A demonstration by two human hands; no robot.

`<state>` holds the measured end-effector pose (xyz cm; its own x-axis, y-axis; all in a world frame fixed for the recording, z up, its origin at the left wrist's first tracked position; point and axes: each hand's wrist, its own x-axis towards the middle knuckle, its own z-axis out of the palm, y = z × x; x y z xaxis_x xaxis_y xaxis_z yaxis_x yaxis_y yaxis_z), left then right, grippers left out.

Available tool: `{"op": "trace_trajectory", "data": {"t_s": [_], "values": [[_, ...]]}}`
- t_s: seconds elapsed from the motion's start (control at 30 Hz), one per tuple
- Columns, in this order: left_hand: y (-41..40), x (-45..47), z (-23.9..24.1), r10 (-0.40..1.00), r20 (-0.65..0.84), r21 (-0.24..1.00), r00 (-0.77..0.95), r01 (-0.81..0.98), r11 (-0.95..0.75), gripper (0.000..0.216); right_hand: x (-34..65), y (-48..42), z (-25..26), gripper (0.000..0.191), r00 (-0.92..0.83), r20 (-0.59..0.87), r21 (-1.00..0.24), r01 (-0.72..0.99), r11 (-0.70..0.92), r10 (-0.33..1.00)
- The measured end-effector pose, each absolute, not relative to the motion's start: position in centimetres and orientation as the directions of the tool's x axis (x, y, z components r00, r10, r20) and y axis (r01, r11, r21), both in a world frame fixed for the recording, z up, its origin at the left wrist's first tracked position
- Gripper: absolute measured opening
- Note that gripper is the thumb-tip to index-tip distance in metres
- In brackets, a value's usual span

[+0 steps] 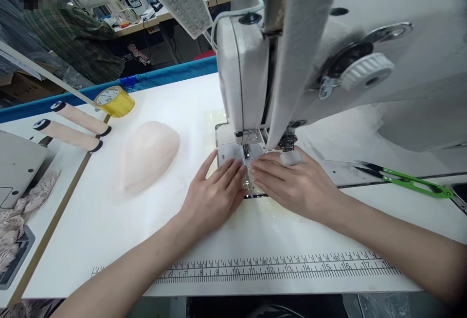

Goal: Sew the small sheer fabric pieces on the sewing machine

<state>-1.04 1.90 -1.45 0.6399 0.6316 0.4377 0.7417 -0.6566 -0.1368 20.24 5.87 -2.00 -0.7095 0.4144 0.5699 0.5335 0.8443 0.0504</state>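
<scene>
My left hand lies flat on the white sewing table, fingers stretched toward the needle plate of the white sewing machine. My right hand rests flat opposite it, fingertips meeting the left ones just below the presser foot. Both press on a small clear, shiny piece lying on the plate; I cannot make out what it is. A white strap hangs down from above to the right of the needle.
A pale moulded foam cup lies left of the hands. A yellow tape roll and two thread cones sit farther left. Green thread snips lie at the right. A printed ruler runs along the front edge. Another person sits behind.
</scene>
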Motion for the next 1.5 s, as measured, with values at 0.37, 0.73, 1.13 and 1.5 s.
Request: {"op": "trace_trajectory", "data": {"t_s": [0.37, 0.73, 1.13, 1.5], "values": [[2.0, -1.0, -1.6, 0.646, 0.444, -0.112, 0.62, 0.754, -0.647, 0.033, 20.2, 6.2, -2.4, 0.024, -0.733, 0.48, 0.12, 0.598, 0.792, 0.481], [3.5, -1.3, -1.9, 0.686, 0.446, -0.037, 0.575, 0.777, -0.628, 0.037, 20.1, 6.4, -1.8, 0.028, -0.717, 0.46, 0.167, 0.65, 0.742, 0.524], [3.4, -1.3, -1.6, 0.795, 0.38, -0.085, 0.474, 0.873, -0.48, 0.047, 20.6, 6.1, -1.1, 0.019, -0.706, 0.546, 0.13, 0.603, 0.787, 0.45], [0.5, -1.0, 0.4, 0.445, 0.57, -0.152, 0.691, 0.621, -0.769, 0.02, 19.9, 5.6, -1.2, 0.026, -0.83, 0.495, -0.206, 0.177, 0.962, 0.259]]}}
